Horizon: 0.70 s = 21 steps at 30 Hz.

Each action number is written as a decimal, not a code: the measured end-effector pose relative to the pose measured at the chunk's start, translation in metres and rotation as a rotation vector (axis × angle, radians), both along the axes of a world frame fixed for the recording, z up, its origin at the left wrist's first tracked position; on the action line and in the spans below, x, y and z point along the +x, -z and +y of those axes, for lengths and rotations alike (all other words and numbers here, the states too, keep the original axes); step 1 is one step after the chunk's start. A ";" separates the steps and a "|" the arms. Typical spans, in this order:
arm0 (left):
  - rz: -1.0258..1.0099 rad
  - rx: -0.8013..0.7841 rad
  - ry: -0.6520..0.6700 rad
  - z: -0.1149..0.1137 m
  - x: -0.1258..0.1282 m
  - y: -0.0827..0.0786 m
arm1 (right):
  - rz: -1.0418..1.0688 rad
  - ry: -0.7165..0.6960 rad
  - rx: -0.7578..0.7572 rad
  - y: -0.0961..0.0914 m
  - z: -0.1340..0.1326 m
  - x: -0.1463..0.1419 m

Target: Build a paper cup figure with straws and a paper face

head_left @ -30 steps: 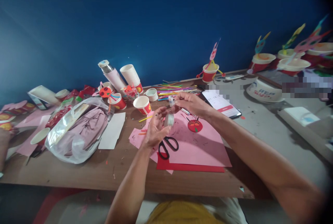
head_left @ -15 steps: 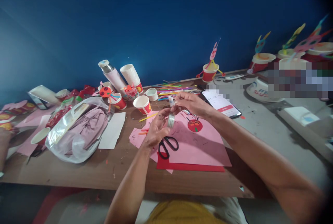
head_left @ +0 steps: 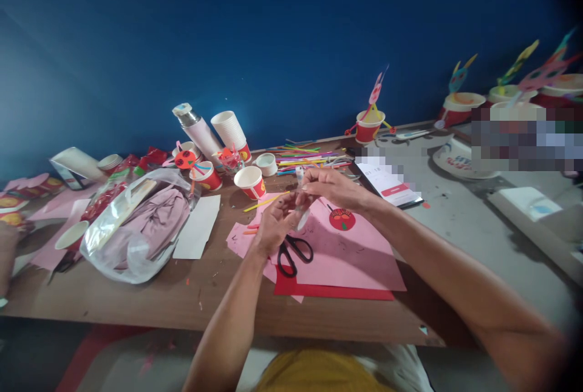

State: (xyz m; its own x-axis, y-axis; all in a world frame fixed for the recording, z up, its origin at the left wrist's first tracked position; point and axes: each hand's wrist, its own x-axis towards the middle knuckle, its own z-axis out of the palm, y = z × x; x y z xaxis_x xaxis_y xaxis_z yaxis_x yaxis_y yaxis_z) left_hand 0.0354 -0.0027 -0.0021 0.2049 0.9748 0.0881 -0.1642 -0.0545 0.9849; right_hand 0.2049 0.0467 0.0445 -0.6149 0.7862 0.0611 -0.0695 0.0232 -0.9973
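My left hand [head_left: 273, 225] grips a small roll of clear tape [head_left: 302, 218] above the pink paper [head_left: 346, 252]. My right hand [head_left: 328, 189] pinches the strip of tape pulled up from the roll, fingers pressed together. Both hands meet over the wooden table [head_left: 136, 301]. Black-handled scissors [head_left: 294, 252] lie on the pink paper just below my left hand. A red round paper cutout [head_left: 341, 219] lies on the pink sheet under my right wrist. A red sheet [head_left: 332, 292] pokes out beneath the pink one.
Red-and-white paper cups [head_left: 250, 181] and a cup stack [head_left: 230, 131] stand behind my hands, beside coloured sticks [head_left: 305, 158] and a flask [head_left: 195, 128]. A plastic bag with cloth [head_left: 136, 228] lies left. A phone [head_left: 387, 182] lies right. Another person's hand [head_left: 6, 252] shows at the far left edge.
My hands have dropped slightly and drawn closer together. The tape roll has tilted and sits lower in my left hand, with my right fingers nearer to it.
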 end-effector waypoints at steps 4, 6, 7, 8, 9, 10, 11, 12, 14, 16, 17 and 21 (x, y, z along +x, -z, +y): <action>-0.033 0.063 0.047 0.000 0.000 0.001 | 0.050 -0.032 -0.077 0.001 0.001 0.001; -0.048 0.084 0.069 -0.001 0.000 0.000 | 0.074 -0.037 -0.102 0.002 0.002 0.001; -0.055 0.091 0.075 -0.001 0.000 -0.001 | 0.085 -0.035 -0.113 0.002 0.002 0.001; -0.062 0.099 0.078 -0.002 0.000 -0.002 | 0.099 -0.033 -0.126 0.002 0.002 0.001; -0.067 0.105 0.080 -0.003 0.000 -0.003 | 0.113 -0.029 -0.139 0.002 0.001 0.001; -0.069 0.109 0.081 -0.003 0.000 -0.004 | 0.124 -0.027 -0.152 0.002 0.001 0.001; -0.065 0.110 0.083 -0.004 0.000 -0.004 | 0.131 -0.027 -0.162 0.001 0.001 0.001; -0.057 0.109 0.086 -0.004 0.000 -0.005 | 0.135 -0.028 -0.169 0.001 0.001 0.001; -0.036 0.110 0.088 -0.004 -0.001 -0.004 | 0.125 -0.029 -0.169 0.001 0.001 0.001; -0.022 0.127 0.085 -0.003 -0.002 -0.002 | 0.093 -0.015 -0.142 0.002 0.001 0.001; -0.019 0.140 0.079 -0.003 -0.002 -0.001 | 0.063 -0.001 -0.116 0.002 0.002 0.001; 0.005 0.116 0.060 -0.001 -0.002 -0.001 | -0.124 0.079 0.056 0.002 0.001 -0.001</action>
State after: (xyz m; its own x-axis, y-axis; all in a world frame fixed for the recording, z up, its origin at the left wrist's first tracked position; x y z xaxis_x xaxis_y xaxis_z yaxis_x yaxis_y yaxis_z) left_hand 0.0337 -0.0042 -0.0009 0.2637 0.9441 0.1980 -0.1657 -0.1578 0.9735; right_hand 0.2035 0.0481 0.0421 -0.5568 0.8300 0.0336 0.0580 0.0792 -0.9952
